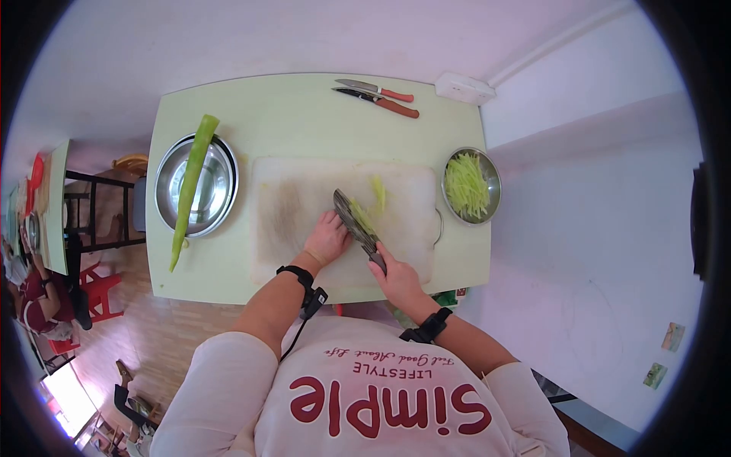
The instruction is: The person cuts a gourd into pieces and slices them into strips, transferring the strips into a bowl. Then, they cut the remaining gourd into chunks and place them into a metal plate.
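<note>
My right hand [398, 283] is wrapped round the handle of a dark-bladed kitchen knife [352, 218]. The blade points away from me, slanting left over the white cutting board [415, 251]. Just left of the blade, my left hand [329, 238] rests on the board with its fingers curled and close to the knife; whatever they press on is hidden. Pale green slices [363, 216] lie against the blade's right side, and a few yellow-green strips [378, 192] sit a little farther off on the board.
At left, a long green vegetable [195, 171] lies across stacked metal bowls [164, 199]. A metal bowl [496, 199] of green shreds [466, 185] stands at right. Two knives [396, 106] lie at the table's far edge, near a white socket box [464, 88]. Other people are at far left.
</note>
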Demonstrator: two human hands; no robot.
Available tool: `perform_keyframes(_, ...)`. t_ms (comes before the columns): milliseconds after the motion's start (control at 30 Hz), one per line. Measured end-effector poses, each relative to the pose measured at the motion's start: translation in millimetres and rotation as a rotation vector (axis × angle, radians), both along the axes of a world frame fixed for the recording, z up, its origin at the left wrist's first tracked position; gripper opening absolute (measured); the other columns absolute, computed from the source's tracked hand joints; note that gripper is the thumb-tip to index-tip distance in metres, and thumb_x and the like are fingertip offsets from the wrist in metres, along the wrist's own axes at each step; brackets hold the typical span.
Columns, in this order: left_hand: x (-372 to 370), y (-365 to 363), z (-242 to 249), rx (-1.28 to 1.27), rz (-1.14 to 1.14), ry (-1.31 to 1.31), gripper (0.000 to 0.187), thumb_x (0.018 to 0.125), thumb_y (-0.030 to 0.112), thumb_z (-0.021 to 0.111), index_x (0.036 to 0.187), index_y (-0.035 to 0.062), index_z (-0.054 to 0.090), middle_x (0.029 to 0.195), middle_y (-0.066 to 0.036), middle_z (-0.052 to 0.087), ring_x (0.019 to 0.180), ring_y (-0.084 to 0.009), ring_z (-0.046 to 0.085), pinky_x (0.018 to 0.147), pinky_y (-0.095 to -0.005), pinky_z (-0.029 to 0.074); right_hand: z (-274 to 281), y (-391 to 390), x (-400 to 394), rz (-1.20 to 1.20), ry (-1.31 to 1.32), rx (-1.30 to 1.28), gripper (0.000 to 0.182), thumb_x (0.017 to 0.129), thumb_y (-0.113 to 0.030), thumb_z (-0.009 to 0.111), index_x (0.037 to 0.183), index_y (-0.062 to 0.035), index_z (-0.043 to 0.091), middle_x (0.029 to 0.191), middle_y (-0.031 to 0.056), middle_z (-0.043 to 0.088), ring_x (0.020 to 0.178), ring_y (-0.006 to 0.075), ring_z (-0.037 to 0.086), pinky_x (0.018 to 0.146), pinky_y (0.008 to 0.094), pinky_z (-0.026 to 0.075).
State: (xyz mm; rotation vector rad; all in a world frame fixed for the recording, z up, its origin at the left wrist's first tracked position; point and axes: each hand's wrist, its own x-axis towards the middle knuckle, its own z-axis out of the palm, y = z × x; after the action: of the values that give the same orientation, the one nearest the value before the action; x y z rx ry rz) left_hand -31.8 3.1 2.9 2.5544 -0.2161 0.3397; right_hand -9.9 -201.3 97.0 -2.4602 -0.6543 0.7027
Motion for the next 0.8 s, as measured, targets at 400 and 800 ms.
perform_keyframes(400, -1, 1, -13, -0.005, -0.021, -0.03, 0.033, 0.075, 0.019, 0.064, 0.104, 0.0034, 0.064, 0.114, -0.012, 0.056, 0.112, -0.0318, 0.048, 0.096, -0.0432, 0.039, -8, 5, -5, 0.06, 0.004, -0.064, 0.059, 0.093, -0.036, 0.051, 0.137, 0.0012, 0.038, 0.071, 0.0227, 0.063, 0.065, 0.0406, 0.062, 0.06, 0.0469, 0.049)
perform_keyframes(800, 1, 0, 0, -0.011, 0.016, 0.035, 0.033, 0.075, 0.015, 0.063, 0.106, 0.0044, 0.063, 0.112, -0.01, 0.057, 0.107, -0.0294, 0.051, 0.094, -0.0405, 0.042, -28, 27, 23, -0.041, -0.062, 0.051, 0.056, 0.094, -0.042, 0.049, 0.134, -0.0035, 0.046, 0.077, 0.0234, 0.064, 0.072, 0.0381, 0.064, 0.064, 0.0449, 0.05)
